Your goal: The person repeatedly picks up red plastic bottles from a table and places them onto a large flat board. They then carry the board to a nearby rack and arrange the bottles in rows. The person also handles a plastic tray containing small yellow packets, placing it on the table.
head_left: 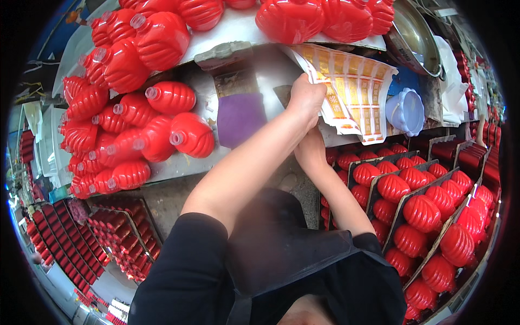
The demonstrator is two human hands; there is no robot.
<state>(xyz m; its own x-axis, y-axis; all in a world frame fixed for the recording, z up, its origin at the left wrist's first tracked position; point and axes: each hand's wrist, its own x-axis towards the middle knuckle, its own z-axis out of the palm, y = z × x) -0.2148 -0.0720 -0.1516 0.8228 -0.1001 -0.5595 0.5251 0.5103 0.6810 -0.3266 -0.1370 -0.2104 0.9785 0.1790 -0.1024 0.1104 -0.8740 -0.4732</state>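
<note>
My left hand reaches forward over the workbench and pinches the left edge of a curled sheet of yellow and gold labels. Just below it, my right hand points up toward the sheet's lower edge. Its fingers are hidden behind my left wrist, so its grip does not show. Both sleeves are black. A purple square pad lies on the bench to the left of my hands.
Ribbed red plastic bottles lie heaped on the left and along the back of the bench. Divided trays of red ribbed globes stand at right. A metal bowl and lilac plastic cups sit at back right. Racks of small red parts are at lower left.
</note>
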